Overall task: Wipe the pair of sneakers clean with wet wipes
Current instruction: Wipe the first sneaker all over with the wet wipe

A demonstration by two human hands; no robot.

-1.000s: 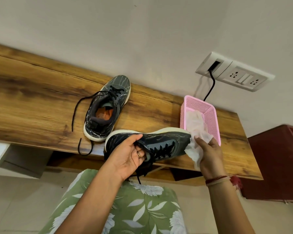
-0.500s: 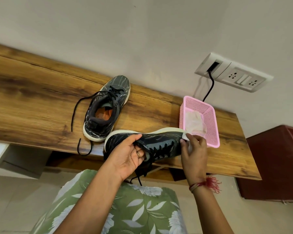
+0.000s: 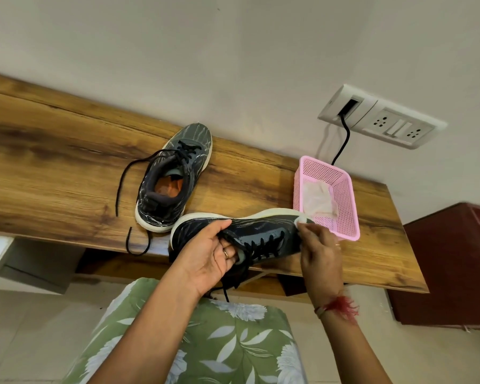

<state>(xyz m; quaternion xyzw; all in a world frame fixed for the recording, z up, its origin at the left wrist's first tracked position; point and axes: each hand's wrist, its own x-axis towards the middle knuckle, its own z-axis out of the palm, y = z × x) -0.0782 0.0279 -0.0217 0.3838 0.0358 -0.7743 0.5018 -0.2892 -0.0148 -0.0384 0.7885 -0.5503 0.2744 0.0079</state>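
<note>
Dark grey mesh over a pale sole: the sneaker we hold (image 3: 261,231) lies on its side above the front edge of the wooden desk (image 3: 53,167), its toe pointing right toward a pink plastic basket (image 3: 347,200). Our left hand (image 3: 205,256) grips the heel end, fingers curled into the collar and thumb laid along the outer side. Our right hand (image 3: 320,250) pinches a bunched white wet wipe (image 3: 302,218) against the toe, where the upper meets the sole. The step in hand looks to be wiping the toe. To do it well, we judge the left hand should brace the shoe firmly so it does not twist under pressure. The right should draw the wipe in short strokes around the toe and sole edge, turning to a clean fold as it soils. The black laces dangling below could snag. The other sneaker (image 3: 172,184) stands upright on the desk just behind and to the left, laces trailing. More wipes (image 3: 317,199) lie in the basket.
</note>
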